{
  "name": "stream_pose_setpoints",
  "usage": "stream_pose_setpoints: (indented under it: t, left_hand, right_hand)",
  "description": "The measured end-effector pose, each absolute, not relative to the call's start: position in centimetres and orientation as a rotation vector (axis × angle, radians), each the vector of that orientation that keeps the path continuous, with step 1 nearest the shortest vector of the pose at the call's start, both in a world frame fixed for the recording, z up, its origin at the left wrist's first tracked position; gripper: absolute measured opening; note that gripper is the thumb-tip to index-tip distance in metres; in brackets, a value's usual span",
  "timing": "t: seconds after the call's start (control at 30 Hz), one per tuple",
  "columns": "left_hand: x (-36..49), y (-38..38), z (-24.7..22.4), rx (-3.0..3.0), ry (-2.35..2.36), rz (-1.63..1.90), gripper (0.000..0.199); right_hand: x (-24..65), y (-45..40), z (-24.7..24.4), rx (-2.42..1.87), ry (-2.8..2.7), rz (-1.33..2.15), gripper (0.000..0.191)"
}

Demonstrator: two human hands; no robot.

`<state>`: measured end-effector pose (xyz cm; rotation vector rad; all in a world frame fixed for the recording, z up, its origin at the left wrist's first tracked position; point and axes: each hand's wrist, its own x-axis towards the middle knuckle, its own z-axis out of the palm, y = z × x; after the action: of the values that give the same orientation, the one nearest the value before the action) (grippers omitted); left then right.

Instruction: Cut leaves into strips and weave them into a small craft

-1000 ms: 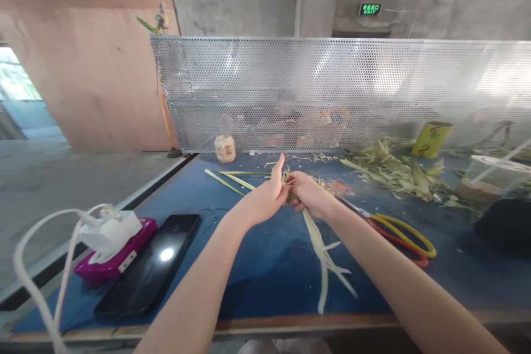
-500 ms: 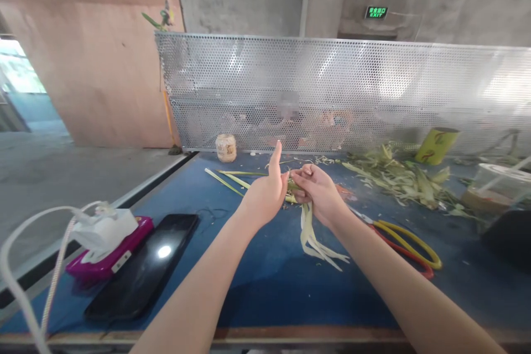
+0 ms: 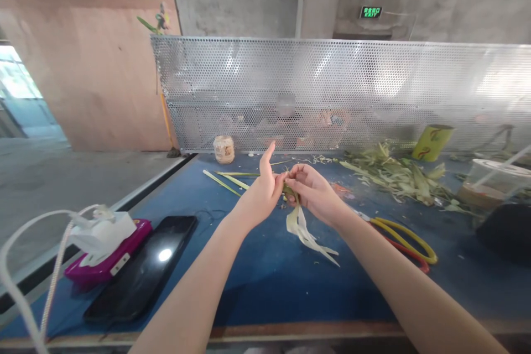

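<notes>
Above the middle of the blue table, my left hand (image 3: pixel 260 196) and my right hand (image 3: pixel 312 189) meet at the fingertips around a bundle of pale green corn husk strips (image 3: pixel 302 228). The strips' loose, whitish ends hang below my right hand and spread to the right. My left thumb presses on the bundle, while one finger points upward. The right fingers pinch its upper part; the exact grip is partly hidden. Long green stalks (image 3: pixel 222 182) lie on the table just beyond my left hand. Scissors with yellow and red handles (image 3: pixel 404 235) rest beside my right forearm.
At the left are a black phone (image 3: pixel 143 265) and a magenta power strip (image 3: pixel 108 257) with a white plug and cables. A husk pile (image 3: pixel 398 174), a green can (image 3: pixel 432 142) and a plastic cup (image 3: pixel 493 180) stand right. A perforated metal screen (image 3: pixel 257 66) borders the back, near a jar (image 3: pixel 224 149).
Both hands have shifted slightly left in view. The hanging husk ends have swung left and turned, and the right fingers have moved around the bundle. The whole view has shifted a little.
</notes>
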<state>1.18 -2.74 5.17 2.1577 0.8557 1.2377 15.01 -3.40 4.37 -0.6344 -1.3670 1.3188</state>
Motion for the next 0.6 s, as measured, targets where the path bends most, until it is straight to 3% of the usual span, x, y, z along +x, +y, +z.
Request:
stream_pose_setpoints:
  t: [0.43, 0.6]
  left_hand:
    - [1.4, -2.2, 5.0, 1.76, 0.716, 1.069, 0.074]
    - [0.4, -2.1, 6.2, 1.509, 0.613, 0.927, 0.067]
  right_hand:
    - [15.3, -3.0, 3.8, -0.479, -1.332, 1.273, 0.038]
    - [15.4, -3.5, 4.1, -0.485, -1.339, 1.218, 0.047]
